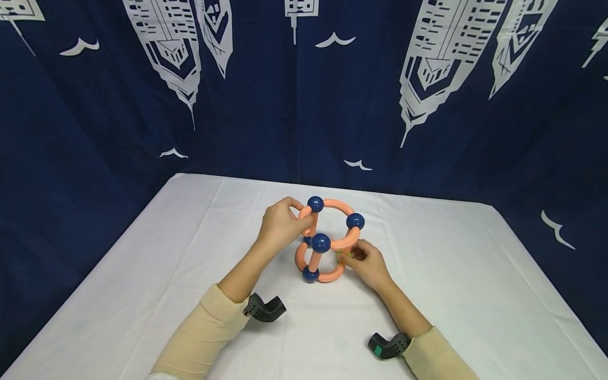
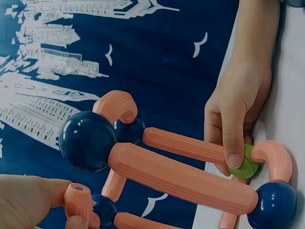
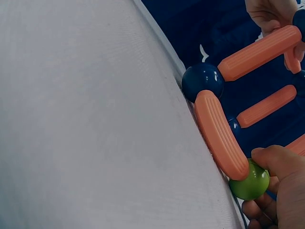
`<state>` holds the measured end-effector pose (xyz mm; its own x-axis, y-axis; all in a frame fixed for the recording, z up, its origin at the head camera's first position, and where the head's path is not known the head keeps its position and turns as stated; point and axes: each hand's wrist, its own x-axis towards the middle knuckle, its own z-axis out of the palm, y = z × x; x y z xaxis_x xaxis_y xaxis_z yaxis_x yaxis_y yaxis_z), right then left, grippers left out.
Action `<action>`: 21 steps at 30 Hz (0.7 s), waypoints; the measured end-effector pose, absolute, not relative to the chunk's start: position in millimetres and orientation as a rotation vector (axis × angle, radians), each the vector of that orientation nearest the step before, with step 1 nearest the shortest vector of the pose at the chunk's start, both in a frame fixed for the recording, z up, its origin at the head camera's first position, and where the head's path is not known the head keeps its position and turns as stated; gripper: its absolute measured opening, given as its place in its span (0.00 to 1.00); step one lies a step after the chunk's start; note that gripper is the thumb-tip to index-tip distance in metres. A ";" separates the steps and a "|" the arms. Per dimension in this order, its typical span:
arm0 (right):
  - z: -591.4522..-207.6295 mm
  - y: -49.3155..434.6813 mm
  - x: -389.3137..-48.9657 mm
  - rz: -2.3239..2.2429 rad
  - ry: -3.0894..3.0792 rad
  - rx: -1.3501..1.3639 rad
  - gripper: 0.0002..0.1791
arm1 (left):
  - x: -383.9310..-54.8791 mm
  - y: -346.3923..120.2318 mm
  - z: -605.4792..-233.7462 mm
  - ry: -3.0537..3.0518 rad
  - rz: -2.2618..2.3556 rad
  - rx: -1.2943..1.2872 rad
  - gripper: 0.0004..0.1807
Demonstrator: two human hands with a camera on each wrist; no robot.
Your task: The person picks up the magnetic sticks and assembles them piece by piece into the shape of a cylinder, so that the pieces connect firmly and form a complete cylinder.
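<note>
A frame of magnetic building rods and balls stands on the table, a lower and an upper ring joined by straight orange rods. Dark blue balls mark most corners; one lower corner has a green ball. With thumb and fingers, my left hand pinches a curved orange rod at the upper ring. One end of that rod meets a blue ball; its other end shows bare, apart from the large front ball. Low on the right, my right hand pinches the green ball.
A white cloth covers the table under the frame. Behind it hangs a dark blue curtain with white building and bird prints. Black wrist mounts sit at both cuffs.
</note>
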<state>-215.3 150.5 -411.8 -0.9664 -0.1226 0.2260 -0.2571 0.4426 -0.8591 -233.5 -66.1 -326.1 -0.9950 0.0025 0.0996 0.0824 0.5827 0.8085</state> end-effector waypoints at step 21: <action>-414.3 151.4 -216.6 1.546 -2.559 0.335 0.12 | -225.9 -58.6 -329.5 -2.631 -1.402 -0.053 0.20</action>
<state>-216.6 151.4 -414.3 -0.9664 -0.1203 0.2273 -0.2572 0.4495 -0.8554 -225.9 -58.6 -329.5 -0.9866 -0.0433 0.1570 0.1061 0.5601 0.8216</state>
